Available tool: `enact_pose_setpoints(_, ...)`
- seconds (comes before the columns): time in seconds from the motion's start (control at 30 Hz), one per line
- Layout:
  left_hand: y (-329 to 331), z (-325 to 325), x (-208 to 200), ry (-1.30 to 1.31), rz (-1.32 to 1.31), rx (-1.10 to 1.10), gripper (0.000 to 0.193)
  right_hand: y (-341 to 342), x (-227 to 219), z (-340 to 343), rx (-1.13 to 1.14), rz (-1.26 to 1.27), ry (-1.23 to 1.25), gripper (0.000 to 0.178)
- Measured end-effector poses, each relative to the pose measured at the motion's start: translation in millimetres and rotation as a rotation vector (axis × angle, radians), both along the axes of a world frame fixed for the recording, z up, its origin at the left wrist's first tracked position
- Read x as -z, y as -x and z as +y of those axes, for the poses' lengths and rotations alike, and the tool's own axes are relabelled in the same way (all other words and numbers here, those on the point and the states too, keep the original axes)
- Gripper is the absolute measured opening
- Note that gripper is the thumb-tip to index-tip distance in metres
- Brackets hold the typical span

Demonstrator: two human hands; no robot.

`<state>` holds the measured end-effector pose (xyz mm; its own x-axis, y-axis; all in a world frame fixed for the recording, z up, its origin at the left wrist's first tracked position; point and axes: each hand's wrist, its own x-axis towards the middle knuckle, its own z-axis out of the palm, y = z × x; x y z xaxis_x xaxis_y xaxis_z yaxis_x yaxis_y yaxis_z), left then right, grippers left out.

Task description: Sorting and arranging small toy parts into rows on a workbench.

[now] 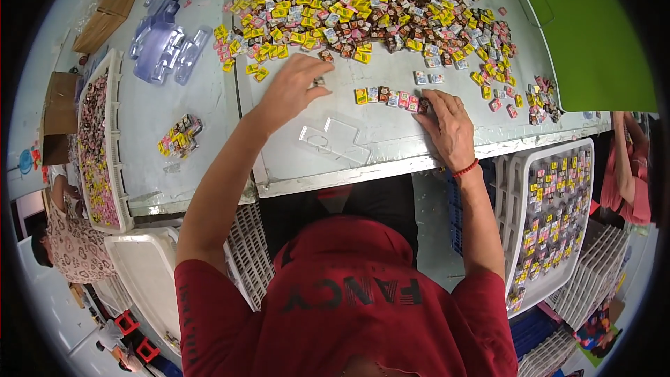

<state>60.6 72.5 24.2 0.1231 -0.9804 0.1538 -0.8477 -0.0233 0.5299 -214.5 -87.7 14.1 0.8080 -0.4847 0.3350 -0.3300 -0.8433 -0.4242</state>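
Note:
My left hand (289, 87) reaches across the grey table (209, 98) and pinches one small wrapped piece (319, 82) at the near edge of a big heap of yellow, pink and brown wrapped pieces (363, 7). My right hand (447, 126) lies flat on the table, fingertips touching the right end of a short row of wrapped pieces (391, 96). A clear plastic blister tray (335, 141) lies between the two hands, near the table's front edge.
Clear plastic trays (167, 45) are stacked at the far left, with a small pile of pieces (180, 136) nearer. White crates filled with pieces stand at the left (98, 146) and lower right (551, 216). A green board (586, 35) lies at right. Other people sit at both sides.

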Motion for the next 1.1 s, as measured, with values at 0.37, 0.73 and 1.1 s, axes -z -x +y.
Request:
enact_pose_setpoints(0.37,35.2,-27.6,3.0,0.088,0.016,0.182,0.045,20.6,-4.1,-20.4,0.021,0.031,-0.229,0.060)
enact_pose_setpoints(0.73,56.9,-39.0,12.6,0.088,0.024,0.185,0.045,-6.4,-13.3,2.9,-0.044,0.041,-0.032,0.049)
enact_pose_setpoints(1.1,53.0,-51.3,14.4,0.054,0.089,0.180,0.034,-22.2,-9.1,2.8,-0.040,-0.003,-0.008,0.027)
